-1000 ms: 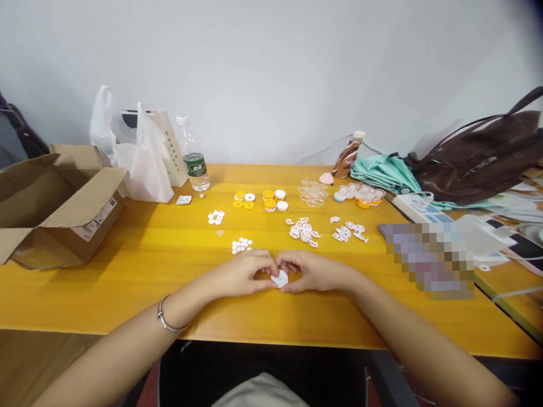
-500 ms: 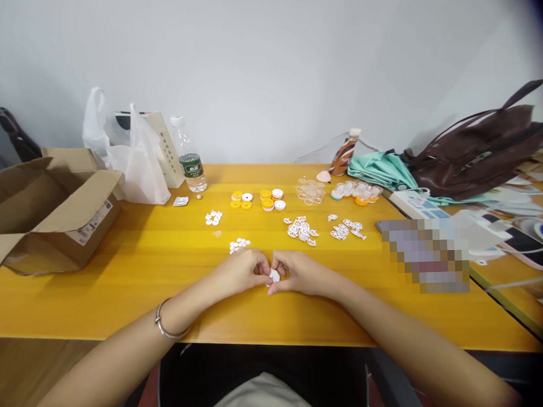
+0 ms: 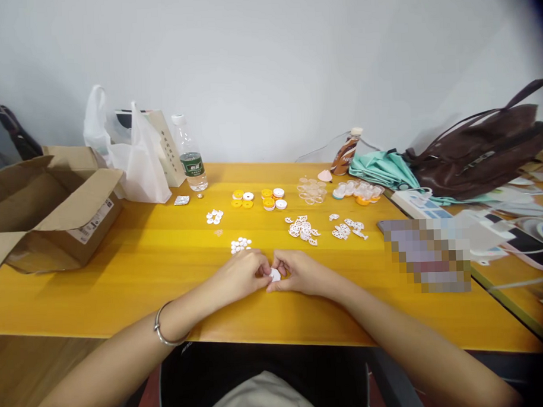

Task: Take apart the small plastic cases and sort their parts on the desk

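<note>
Close to the table's front, a small white disc-shaped plastic part [image 3: 274, 276] sits between my two hands. My left hand [image 3: 249, 272] pinches its left side, and my right hand [image 3: 296, 271] grips its right side with thumb and fingers. The fingertips cover much of the part, so its details are hidden. Just beyond my left hand lies a pile of small white round pieces [image 3: 240, 245]. Lacy white cut-out parts [image 3: 302, 229] lie beyond my right hand, with more white cut-outs [image 3: 349, 228] to their right.
Farther back are yellow and white rings [image 3: 241, 198], stacked rings [image 3: 274, 198], clear discs [image 3: 311, 191] and clear-topped pieces [image 3: 358, 191]. A cardboard box [image 3: 53, 205], plastic bag [image 3: 139, 160] and water bottle [image 3: 192, 159] stand left. A drink bottle [image 3: 346, 152], brown bag [image 3: 478, 149] and blurred-out flat object [image 3: 427, 257] are right.
Both hands keep hold of the white part in nearly the same place. The whole view has shifted very slightly; nothing on the table has visibly moved.
</note>
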`<state>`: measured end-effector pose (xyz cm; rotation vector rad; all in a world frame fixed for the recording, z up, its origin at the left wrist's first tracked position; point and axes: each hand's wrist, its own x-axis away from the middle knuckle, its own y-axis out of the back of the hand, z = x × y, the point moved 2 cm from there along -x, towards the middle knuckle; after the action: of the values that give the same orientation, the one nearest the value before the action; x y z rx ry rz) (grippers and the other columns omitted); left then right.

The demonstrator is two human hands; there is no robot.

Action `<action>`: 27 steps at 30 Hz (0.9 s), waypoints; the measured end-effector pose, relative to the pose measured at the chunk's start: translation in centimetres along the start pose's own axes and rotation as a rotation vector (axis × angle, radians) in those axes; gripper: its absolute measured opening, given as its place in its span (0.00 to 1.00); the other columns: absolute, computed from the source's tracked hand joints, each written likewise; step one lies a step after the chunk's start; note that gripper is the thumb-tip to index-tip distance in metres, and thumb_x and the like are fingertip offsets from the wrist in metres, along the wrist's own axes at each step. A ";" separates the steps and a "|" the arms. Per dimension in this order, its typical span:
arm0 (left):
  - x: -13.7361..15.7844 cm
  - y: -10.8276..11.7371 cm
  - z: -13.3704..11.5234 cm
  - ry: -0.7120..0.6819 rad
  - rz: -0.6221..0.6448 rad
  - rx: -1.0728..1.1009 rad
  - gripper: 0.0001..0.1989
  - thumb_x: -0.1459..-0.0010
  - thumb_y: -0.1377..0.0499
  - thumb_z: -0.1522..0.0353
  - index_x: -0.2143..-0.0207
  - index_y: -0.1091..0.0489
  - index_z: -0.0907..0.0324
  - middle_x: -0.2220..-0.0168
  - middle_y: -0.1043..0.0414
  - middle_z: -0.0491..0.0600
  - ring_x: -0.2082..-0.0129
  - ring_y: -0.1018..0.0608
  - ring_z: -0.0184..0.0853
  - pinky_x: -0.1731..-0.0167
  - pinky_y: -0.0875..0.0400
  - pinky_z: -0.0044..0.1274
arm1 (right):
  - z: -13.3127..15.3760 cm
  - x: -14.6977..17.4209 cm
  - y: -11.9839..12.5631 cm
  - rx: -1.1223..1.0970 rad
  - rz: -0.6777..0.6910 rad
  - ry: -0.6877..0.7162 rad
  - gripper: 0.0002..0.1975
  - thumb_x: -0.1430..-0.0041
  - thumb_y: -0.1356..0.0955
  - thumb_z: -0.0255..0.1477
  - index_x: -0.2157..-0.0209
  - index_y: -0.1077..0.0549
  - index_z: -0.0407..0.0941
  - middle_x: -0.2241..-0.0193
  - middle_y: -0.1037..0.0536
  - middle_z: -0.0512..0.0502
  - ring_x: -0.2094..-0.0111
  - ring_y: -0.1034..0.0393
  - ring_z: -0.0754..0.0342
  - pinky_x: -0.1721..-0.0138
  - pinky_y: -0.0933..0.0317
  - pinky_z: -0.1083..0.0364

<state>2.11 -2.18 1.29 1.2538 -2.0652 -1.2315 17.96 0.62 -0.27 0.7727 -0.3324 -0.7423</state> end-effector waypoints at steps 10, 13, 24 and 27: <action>-0.6 -0.5 0.9 0.109 0.114 0.341 0.08 0.56 0.39 0.67 0.73 0.31 0.62 0.76 0.29 0.44 0.77 0.29 0.27 0.78 0.38 0.17 | 0.3 0.1 0.1 0.018 -0.004 -0.001 0.20 0.58 0.29 0.44 0.73 0.38 0.44 0.76 0.32 0.53 0.75 0.40 0.60 0.76 0.50 0.60; -0.6 0.4 1.2 0.077 0.119 0.387 0.08 0.54 0.39 0.67 0.73 0.30 0.63 0.75 0.28 0.45 0.76 0.28 0.28 0.76 0.37 0.18 | 0.3 0.1 0.1 0.007 0.010 -0.014 0.19 0.57 0.29 0.42 0.72 0.36 0.44 0.75 0.32 0.53 0.75 0.40 0.60 0.75 0.49 0.60; -1.5 4.5 6.1 0.241 -0.149 0.045 0.07 0.50 0.46 0.71 0.70 0.29 0.62 0.71 0.25 0.48 0.70 0.25 0.33 0.68 0.34 0.23 | 0.8 0.4 0.5 0.042 0.028 0.036 0.11 0.52 0.31 0.31 0.66 0.32 0.44 0.75 0.34 0.54 0.75 0.42 0.60 0.74 0.50 0.61; -1.6 4.1 6.3 0.241 -0.135 0.014 0.08 0.49 0.47 0.71 0.70 0.28 0.61 0.70 0.25 0.49 0.69 0.25 0.34 0.65 0.34 0.24 | 0.8 0.4 0.5 0.043 0.030 0.049 0.11 0.52 0.32 0.30 0.65 0.32 0.45 0.75 0.34 0.54 0.75 0.42 0.60 0.74 0.49 0.61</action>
<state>-3.61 2.94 1.67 1.4907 -1.8452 -1.0640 18.08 0.16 0.60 0.8238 -0.3163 -0.6887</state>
